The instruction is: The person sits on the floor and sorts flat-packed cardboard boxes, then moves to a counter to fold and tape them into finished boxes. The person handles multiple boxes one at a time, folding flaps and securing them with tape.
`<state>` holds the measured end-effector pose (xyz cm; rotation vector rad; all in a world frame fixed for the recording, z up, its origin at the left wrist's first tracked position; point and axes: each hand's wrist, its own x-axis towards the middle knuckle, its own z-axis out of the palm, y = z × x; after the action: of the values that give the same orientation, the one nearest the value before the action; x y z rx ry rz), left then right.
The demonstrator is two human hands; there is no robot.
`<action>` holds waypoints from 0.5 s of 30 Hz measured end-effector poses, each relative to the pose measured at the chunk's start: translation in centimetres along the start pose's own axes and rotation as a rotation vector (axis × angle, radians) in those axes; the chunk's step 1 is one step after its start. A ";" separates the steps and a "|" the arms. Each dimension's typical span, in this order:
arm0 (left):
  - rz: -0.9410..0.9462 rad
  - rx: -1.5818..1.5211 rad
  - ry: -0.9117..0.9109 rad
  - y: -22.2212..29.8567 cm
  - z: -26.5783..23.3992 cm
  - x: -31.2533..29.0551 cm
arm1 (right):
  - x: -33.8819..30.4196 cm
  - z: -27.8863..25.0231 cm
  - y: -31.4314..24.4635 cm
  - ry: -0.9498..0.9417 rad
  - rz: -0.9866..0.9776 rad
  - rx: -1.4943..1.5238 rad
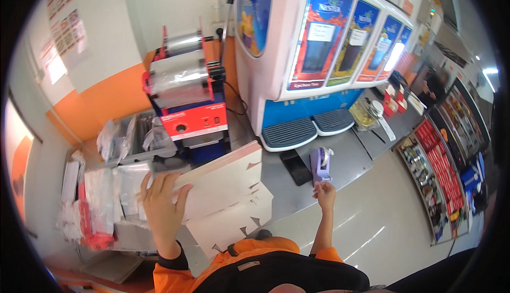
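A stack of flat white cardboard sheets [220,184] with small dark printed shapes leans over the counter's front edge, close to my body. My left hand [163,204] is against the stack's left edge, fingers extended and thumb apart. A purple tape dispenser [321,165] with a roll of tape stands on the counter to the right. Closed in a pinch at its near, cutting end is my right hand [324,194]; the strip of tape between the fingertips is too small to see clearly. A black phone [296,167] lies just left of the dispenser.
Behind the stack stands a red and blue cup-sealing machine [191,118] with a long lever. A large drink dispenser [276,70] with drip trays fills the counter's back. Plastic packets [101,192] crowd the left. Stocked shelves [438,160] and a distant person are on the right.
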<state>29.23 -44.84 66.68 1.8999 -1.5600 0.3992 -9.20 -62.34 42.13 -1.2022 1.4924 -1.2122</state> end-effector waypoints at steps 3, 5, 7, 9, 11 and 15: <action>0.033 -0.044 -0.027 0.6 -0.3 0.6 | -3.6 5.8 -12.7 -0.111 -0.274 0.260; 0.041 -0.103 -0.046 0.9 -0.3 1.0 | -6.3 8.9 -18.2 -0.214 -0.362 0.361; 0.017 -0.197 -0.063 1.1 -0.1 1.1 | -9.1 11.3 -21.8 -0.451 -0.484 0.485; 0.030 -0.217 -0.061 0.5 0.4 0.9 | -11.9 13.8 -24.1 -0.650 -0.436 0.454; 0.038 -0.229 -0.058 -0.1 0.7 0.7 | -14.1 16.5 -25.4 -0.769 -0.291 0.435; 0.035 -0.268 -0.011 -0.1 1.1 0.2 | -14.9 20.2 -24.1 -0.714 -0.312 0.344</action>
<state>29.21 -45.71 65.95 1.6738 -1.5700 0.1834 17.04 -52.83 62.95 -1.4493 0.5636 -1.0167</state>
